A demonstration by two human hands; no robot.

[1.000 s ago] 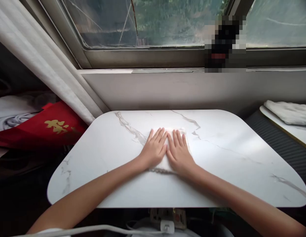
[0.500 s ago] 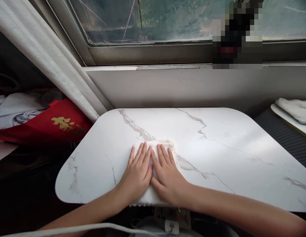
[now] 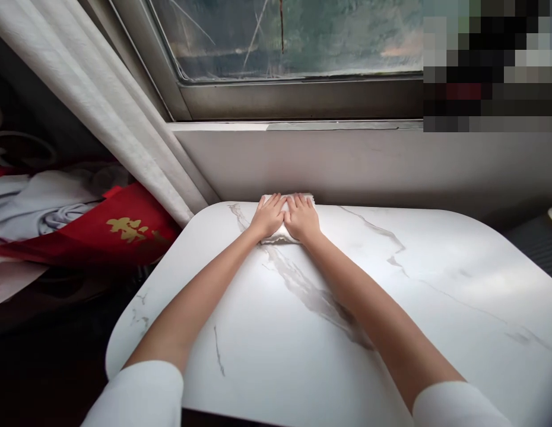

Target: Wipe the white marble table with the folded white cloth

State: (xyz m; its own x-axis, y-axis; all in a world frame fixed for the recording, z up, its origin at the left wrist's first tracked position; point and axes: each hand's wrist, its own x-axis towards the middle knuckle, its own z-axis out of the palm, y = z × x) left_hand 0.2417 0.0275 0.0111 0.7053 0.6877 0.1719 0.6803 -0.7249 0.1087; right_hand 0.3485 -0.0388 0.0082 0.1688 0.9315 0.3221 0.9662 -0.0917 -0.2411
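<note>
Both hands (image 3: 269, 217) lie on a cloth (image 3: 281, 235) (apparently folded) atop the table (image 3: 249, 332).

Gold character-like marking (image 3: 127, 229) on red fabric (image 3: 95, 244), too unclear to read; no legible text

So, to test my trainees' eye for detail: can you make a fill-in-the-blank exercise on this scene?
The left hand and right hand both lie on cloth coloured ____.
On the marble-patterned tabletop, the cloth lies at the ____ edge, not the near one.
The fabric with a gold design is coloured ____.
In this view, the curtain hangs ____ of the window.
Missing words: white; far; red; left.
</note>
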